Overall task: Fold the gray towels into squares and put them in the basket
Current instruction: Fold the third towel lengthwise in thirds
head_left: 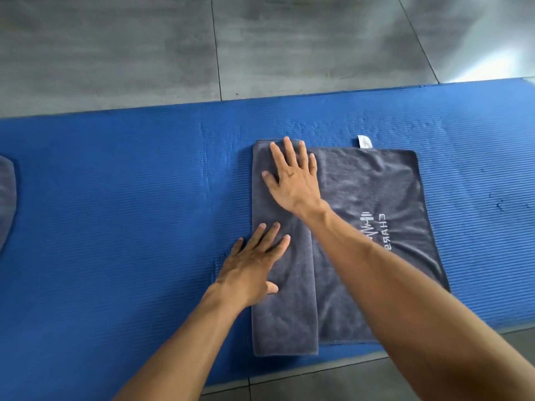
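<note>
gray towel [373, 192] flat on blue mat [115, 198], nearer its right end, left strip folded over | left hand [252, 267] fingers straight, pressing fold's near part | right hand [292, 178] fingers spread, flat on fold's far part | second gray cloth [6, 198] at mat's left end

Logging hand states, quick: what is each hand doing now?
Left hand: open, flat on the gray towel.
Right hand: open, flat on its folded strip.
</note>
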